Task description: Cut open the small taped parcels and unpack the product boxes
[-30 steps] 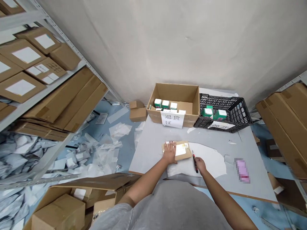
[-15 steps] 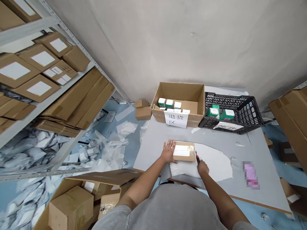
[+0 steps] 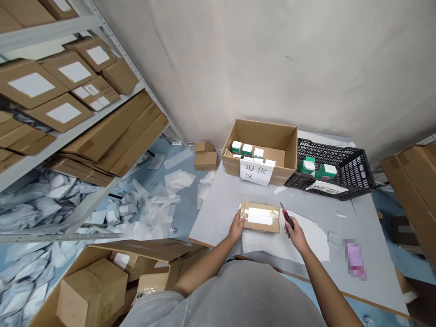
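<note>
A small brown cardboard box [image 3: 254, 225] with a white label and clear tape at both ends is in front of me at the table's near side. My left hand [image 3: 235, 227] grips its left end, fingers at the edge. In my right hand [image 3: 295, 234] is a red and black utility knife [image 3: 287, 217], its blade pointing up and away, just right of the box and apart from it. White paper [image 3: 306, 234] lies under the box and my right hand on the grey table [image 3: 218, 204].
At the table's back stand an open carton [image 3: 272, 129] and a black crate [image 3: 363, 175], both holding green-and-white boxes. A blurred pink item [image 3: 355, 258] lies at right. Shelves of boxes [image 3: 71, 113] and a large carton [image 3: 136, 247] are on my left. Wrapping [image 3: 153, 222] litters the floor.
My left hand has gone from lying spread on the box to gripping its left end. My right hand has raised the utility knife slightly, to the right. The view has shifted a little.
</note>
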Motion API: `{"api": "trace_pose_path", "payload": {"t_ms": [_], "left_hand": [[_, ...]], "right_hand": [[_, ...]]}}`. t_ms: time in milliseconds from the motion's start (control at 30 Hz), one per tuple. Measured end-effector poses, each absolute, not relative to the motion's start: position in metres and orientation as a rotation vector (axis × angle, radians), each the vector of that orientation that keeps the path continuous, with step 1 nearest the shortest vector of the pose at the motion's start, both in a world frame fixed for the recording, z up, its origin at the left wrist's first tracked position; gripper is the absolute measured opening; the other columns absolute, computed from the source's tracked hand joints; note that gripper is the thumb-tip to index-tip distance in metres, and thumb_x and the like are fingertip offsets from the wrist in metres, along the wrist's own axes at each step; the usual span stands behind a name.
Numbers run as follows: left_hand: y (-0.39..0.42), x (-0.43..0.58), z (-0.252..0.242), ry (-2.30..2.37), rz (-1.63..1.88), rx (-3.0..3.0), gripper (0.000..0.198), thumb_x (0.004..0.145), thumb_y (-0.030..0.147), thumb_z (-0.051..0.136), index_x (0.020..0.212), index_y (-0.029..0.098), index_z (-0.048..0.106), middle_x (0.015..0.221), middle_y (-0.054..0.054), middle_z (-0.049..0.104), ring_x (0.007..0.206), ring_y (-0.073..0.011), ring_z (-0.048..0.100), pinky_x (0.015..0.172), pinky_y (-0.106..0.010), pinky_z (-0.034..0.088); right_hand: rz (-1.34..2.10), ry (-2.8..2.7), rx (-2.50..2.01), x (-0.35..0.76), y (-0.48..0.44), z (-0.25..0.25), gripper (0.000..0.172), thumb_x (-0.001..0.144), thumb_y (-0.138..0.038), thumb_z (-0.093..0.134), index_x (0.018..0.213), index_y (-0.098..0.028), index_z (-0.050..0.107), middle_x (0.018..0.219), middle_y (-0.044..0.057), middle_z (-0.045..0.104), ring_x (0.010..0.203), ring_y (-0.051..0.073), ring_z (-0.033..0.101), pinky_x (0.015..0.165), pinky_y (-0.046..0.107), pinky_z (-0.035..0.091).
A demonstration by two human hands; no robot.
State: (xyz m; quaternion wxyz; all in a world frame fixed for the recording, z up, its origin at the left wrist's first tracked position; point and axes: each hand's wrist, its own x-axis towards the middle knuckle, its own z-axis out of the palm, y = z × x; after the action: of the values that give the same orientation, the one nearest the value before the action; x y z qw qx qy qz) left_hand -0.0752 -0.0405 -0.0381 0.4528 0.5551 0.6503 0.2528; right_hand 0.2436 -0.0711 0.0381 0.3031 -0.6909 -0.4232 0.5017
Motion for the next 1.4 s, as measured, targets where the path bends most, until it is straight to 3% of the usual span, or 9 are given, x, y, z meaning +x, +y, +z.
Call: {"api": "trace_pose_path", "payload": {"t_ms": [167, 267, 400, 567, 800, 933, 1100, 1400], "left_hand": [[-0.035, -0.063, -0.034, 1.675, 0.645, 1.251, 0.062, 0.107, 0.036, 0.035, 0.167, 0.019, 0.035, 0.17, -0.012, 0.044, 0.158, -0.0236, 0.041, 0.13, -0.046, 0.034], [-0.032, -0.057, -0.034, 1.675, 0.674, 1.206, 0.063, 0.105, 0.035, 0.04, 0.166, 0.021, 0.037, 0.167, -0.011, 0.049, 0.155, -0.0245, 0.046, 0.128, -0.045, 0.038], [-0.03, -0.052, -0.037, 1.693, 0.664, 1.216, 0.066, 0.105, 0.036, 0.043, 0.169, 0.024, 0.033, 0.166, -0.01, 0.05, 0.153, -0.0264, 0.047, 0.126, -0.045, 0.04], [-0.035, -0.05, -0.037, 1.681, 0.676, 1.254, 0.063, 0.109, 0.032, 0.031, 0.172, 0.024, 0.026, 0.163, -0.011, 0.053, 0.153, -0.0246, 0.047, 0.127, -0.048, 0.039], [-0.039, -0.05, -0.029, 1.647, 0.732, 1.236, 0.065, 0.109, 0.04, 0.037, 0.171, 0.025, 0.026, 0.165, -0.011, 0.05, 0.151, -0.0251, 0.048, 0.126, -0.045, 0.04], [-0.038, -0.049, -0.028, 1.64, 0.694, 1.266, 0.065, 0.11, 0.037, 0.032, 0.173, 0.026, 0.019, 0.164, -0.01, 0.052, 0.151, -0.0255, 0.048, 0.125, -0.049, 0.041], [-0.039, -0.049, -0.026, 1.674, 0.66, 1.264, 0.065, 0.11, 0.033, 0.03, 0.173, 0.025, 0.018, 0.162, -0.009, 0.055, 0.148, -0.0245, 0.051, 0.121, -0.046, 0.044], [-0.038, -0.049, -0.02, 1.67, 0.68, 1.203, 0.063, 0.109, 0.037, 0.027, 0.17, 0.022, 0.032, 0.168, -0.007, 0.048, 0.15, -0.0247, 0.051, 0.124, -0.045, 0.043]], "right_hand": [[1.164, -1.844, -1.778, 0.193, -0.038, 0.064, 0.04, 0.1, -0.04, 0.054, 0.136, -0.026, 0.066, 0.131, 0.01, 0.074, 0.118, 0.03, 0.068, 0.102, 0.039, 0.05], [1.142, -2.189, -1.83, 0.16, -0.017, 0.072, 0.04, 0.104, -0.043, 0.055, 0.141, -0.032, 0.065, 0.132, 0.009, 0.075, 0.118, 0.031, 0.069, 0.098, 0.036, 0.048], [1.072, -2.452, -1.909, 0.133, 0.006, 0.078, 0.033, 0.109, -0.045, 0.048, 0.125, -0.029, 0.073, 0.121, 0.011, 0.078, 0.11, 0.032, 0.072, 0.095, 0.037, 0.046], [1.049, -2.53, -1.876, 0.126, 0.017, 0.078, 0.032, 0.109, -0.046, 0.05, 0.119, -0.027, 0.074, 0.119, 0.011, 0.079, 0.111, 0.031, 0.071, 0.097, 0.035, 0.043], [0.979, -2.691, -1.863, 0.122, 0.013, 0.076, 0.037, 0.111, -0.046, 0.043, 0.123, -0.027, 0.072, 0.119, 0.012, 0.078, 0.109, 0.03, 0.072, 0.095, 0.036, 0.045], [0.966, -2.656, -1.994, 0.109, 0.01, 0.075, 0.029, 0.108, -0.03, 0.048, 0.124, -0.026, 0.072, 0.118, 0.014, 0.078, 0.109, 0.031, 0.073, 0.095, 0.039, 0.046], [0.931, -2.615, -2.095, 0.099, 0.001, 0.074, 0.034, 0.103, -0.015, 0.049, 0.128, -0.024, 0.07, 0.117, 0.017, 0.078, 0.109, 0.031, 0.074, 0.095, 0.041, 0.047], [1.063, -2.296, -2.16, 0.137, -0.002, 0.068, 0.024, 0.103, -0.032, 0.06, 0.123, -0.026, 0.072, 0.114, 0.016, 0.077, 0.118, 0.031, 0.07, 0.101, 0.043, 0.047]]}}
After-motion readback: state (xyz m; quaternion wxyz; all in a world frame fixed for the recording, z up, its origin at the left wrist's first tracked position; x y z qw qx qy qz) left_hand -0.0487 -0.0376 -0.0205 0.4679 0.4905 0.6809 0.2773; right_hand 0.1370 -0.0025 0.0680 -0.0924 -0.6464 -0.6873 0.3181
